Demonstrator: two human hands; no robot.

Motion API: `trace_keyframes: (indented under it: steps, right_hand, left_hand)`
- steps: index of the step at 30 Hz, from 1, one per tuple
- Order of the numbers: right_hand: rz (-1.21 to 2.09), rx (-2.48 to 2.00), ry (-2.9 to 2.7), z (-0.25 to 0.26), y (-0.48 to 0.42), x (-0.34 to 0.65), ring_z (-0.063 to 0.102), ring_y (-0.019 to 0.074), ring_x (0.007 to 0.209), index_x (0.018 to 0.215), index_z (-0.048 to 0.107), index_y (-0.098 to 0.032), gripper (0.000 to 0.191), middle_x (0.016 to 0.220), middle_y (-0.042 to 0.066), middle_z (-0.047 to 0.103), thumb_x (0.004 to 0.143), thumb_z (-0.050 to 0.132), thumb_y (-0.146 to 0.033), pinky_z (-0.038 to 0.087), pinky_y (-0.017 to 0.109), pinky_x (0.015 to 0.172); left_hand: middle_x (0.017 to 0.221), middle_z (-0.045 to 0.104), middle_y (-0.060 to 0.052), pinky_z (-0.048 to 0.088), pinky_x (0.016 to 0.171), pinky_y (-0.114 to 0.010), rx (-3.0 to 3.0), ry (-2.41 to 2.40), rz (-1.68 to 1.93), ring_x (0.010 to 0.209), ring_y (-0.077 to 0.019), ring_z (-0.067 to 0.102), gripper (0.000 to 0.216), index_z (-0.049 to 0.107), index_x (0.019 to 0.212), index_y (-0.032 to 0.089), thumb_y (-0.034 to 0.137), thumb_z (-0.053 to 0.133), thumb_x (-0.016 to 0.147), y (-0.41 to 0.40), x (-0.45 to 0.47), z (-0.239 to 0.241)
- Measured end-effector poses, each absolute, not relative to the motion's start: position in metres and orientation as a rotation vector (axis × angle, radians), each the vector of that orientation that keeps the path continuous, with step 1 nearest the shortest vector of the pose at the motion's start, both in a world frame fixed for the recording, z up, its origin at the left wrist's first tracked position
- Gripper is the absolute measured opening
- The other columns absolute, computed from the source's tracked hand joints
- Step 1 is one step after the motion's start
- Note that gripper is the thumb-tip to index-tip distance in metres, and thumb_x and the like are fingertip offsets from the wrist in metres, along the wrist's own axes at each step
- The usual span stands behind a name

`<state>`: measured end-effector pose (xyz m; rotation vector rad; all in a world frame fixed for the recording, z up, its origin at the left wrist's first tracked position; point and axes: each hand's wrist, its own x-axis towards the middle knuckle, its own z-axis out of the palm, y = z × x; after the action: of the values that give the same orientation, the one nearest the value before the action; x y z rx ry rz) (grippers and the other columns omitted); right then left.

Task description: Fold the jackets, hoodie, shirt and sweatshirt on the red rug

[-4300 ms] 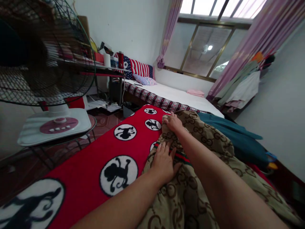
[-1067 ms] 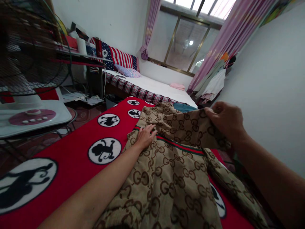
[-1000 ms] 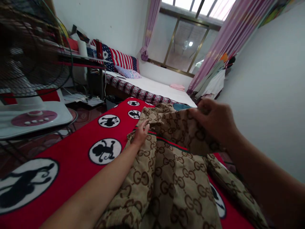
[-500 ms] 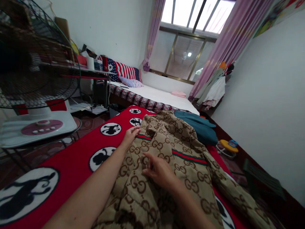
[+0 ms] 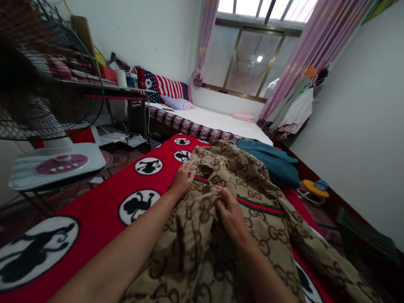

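Note:
A tan jacket [image 5: 261, 231] with a brown letter pattern and green-red-green stripes lies spread on a red blanket [image 5: 104, 210] with black-and-white round figures. My left hand [image 5: 183, 179] rests on the jacket's left edge near the stripe, its fingers stretched forward and apart. At the front opening, my right hand [image 5: 231, 212] pinches the jacket's cloth between thumb and fingers. Folds run from that pinch down toward the hem. One sleeve stretches to the lower right. Beyond the jacket's far right side lies a folded teal garment [image 5: 268, 162].
An electric fan [image 5: 59, 155] stands close on the left, beside a cluttered desk [image 5: 126, 89]. A second bed [image 5: 214, 120] with a white top lies under the window. Along the right are a yellow stool [image 5: 315, 189], a dark green chair [image 5: 366, 235] and hanging clothes [image 5: 296, 109].
My right hand has moved forward and closed on the jacket's front, drawing the cloth into folds. My left hand has shifted slightly along the left edge. The view has tilted down slightly.

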<state>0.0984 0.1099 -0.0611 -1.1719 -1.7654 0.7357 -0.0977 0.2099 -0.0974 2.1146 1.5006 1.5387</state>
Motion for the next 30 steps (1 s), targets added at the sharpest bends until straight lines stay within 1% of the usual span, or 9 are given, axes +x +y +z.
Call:
trace_keyframes:
  steps: [3,6,9,12,15,21,23,26,30]
  right_hand:
    - [1.080,-0.944,-1.195,-0.061,0.131,0.124,0.064,0.0209,0.089,0.098,0.060,-0.025,0.022,0.088,0.001,0.069,0.077,0.057,-0.031,0.050,0.036,0.086]
    - [1.195,-0.755,-0.916,-0.058,0.149,0.154,0.065,0.0209,0.090,0.098,0.064,-0.025,0.025,0.091,0.004,0.071,0.076,0.054,-0.034,0.050,0.041,0.090]
    - [1.101,-0.768,-0.919,-0.057,0.160,0.188,0.064,0.0236,0.100,0.102,0.067,-0.024,0.035,0.102,0.008,0.071,0.078,0.044,-0.037,0.045,0.048,0.097]
    - [0.899,-0.879,-0.960,-0.056,0.163,0.217,0.063,0.0274,0.107,0.106,0.069,-0.025,0.046,0.104,0.010,0.071,0.076,0.037,-0.040,0.043,0.052,0.099]
    - [0.788,-0.933,-1.020,-0.056,0.164,0.233,0.062,0.0318,0.110,0.111,0.069,-0.025,0.055,0.103,0.013,0.072,0.075,0.032,-0.045,0.044,0.057,0.096]
    - [0.627,-1.171,-1.347,-0.060,0.162,0.231,0.065,0.0331,0.103,0.112,0.070,-0.025,0.056,0.094,0.013,0.074,0.076,0.034,-0.046,0.049,0.055,0.088]
    - [0.617,-1.187,-1.369,-0.060,0.162,0.228,0.066,0.0327,0.100,0.112,0.070,-0.025,0.058,0.094,0.012,0.074,0.077,0.031,-0.048,0.050,0.055,0.086]
    - [0.687,-1.113,-1.279,-0.053,0.159,0.223,0.067,0.0331,0.099,0.111,0.070,-0.024,0.063,0.098,0.013,0.073,0.076,0.028,-0.054,0.051,0.054,0.083]
    - [0.762,-1.025,-1.131,-0.037,0.148,0.199,0.068,0.0307,0.096,0.115,0.067,-0.024,0.061,0.095,0.011,0.073,0.076,0.030,-0.054,0.053,0.051,0.083]
  left_hand:
    - [0.141,0.049,-0.012,0.035,0.112,-0.039,2.169,1.457,1.436,0.133,-0.0224,0.044,0.050,0.044,0.141,0.017,0.025,0.045,0.091,0.207,-0.093,-0.094]
    - [0.149,0.041,-0.011,0.029,0.115,-0.042,2.244,1.462,1.324,0.140,-0.0224,0.034,0.054,0.036,0.146,0.018,0.032,0.042,0.095,0.206,-0.087,-0.093]
    - [0.150,0.041,-0.010,0.025,0.116,-0.045,2.288,1.528,1.176,0.141,-0.0232,0.032,0.052,0.039,0.145,0.018,0.037,0.037,0.097,0.206,-0.085,-0.096]
    - [0.137,0.056,-0.009,0.032,0.112,-0.044,2.351,1.525,1.027,0.131,-0.0234,0.047,0.045,0.053,0.135,0.018,0.037,0.035,0.098,0.207,-0.084,-0.099]
    - [0.135,0.057,-0.010,0.037,0.108,-0.042,2.401,1.531,1.022,0.127,-0.0233,0.050,0.040,0.058,0.129,0.019,0.034,0.041,0.096,0.206,-0.084,-0.099]
    - [0.153,0.036,-0.010,0.032,0.112,-0.042,2.402,1.534,1.086,0.139,-0.0222,0.035,0.054,0.038,0.146,0.022,0.036,0.043,0.095,0.202,-0.080,-0.092]
    - [0.153,0.038,-0.008,0.034,0.109,-0.045,2.478,1.502,0.942,0.136,-0.0237,0.039,0.056,0.035,0.148,0.026,0.043,0.042,0.095,0.200,-0.077,-0.091]
    - [0.144,0.051,-0.002,0.036,0.104,-0.049,2.532,1.530,0.748,0.126,-0.0273,0.049,0.049,0.049,0.138,0.034,0.050,0.043,0.093,0.201,-0.071,-0.093]
    - [0.132,0.062,-0.002,0.037,0.102,-0.049,2.335,1.489,0.821,0.120,-0.0303,0.054,0.043,0.064,0.124,0.032,0.051,0.044,0.091,0.210,-0.071,-0.092]
